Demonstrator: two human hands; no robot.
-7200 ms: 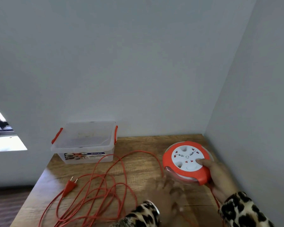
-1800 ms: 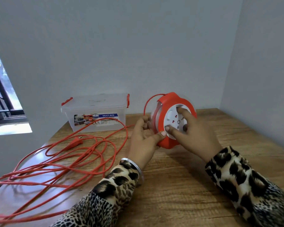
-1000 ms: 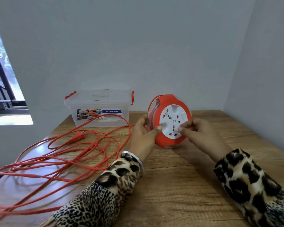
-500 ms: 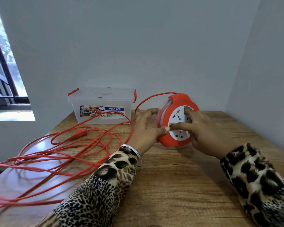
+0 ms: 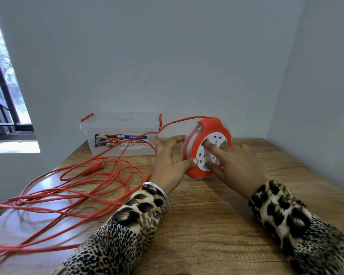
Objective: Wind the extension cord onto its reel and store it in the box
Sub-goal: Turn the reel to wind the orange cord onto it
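Orange reel (image 5: pixel 204 147) stands on edge on the worktop (image 5: pixel 216 225); my left hand (image 5: pixel 171 163) grips its rim, right hand (image 5: pixel 234 161) fingers press the socket face. Loose cord (image 5: pixel 91 187) could snag mid-wind.

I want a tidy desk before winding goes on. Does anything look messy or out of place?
Yes: most of the orange cord sprawls in loose overlapping loops across the table, running off its left edge, with the plug lying among them. The box sits closed and upright.
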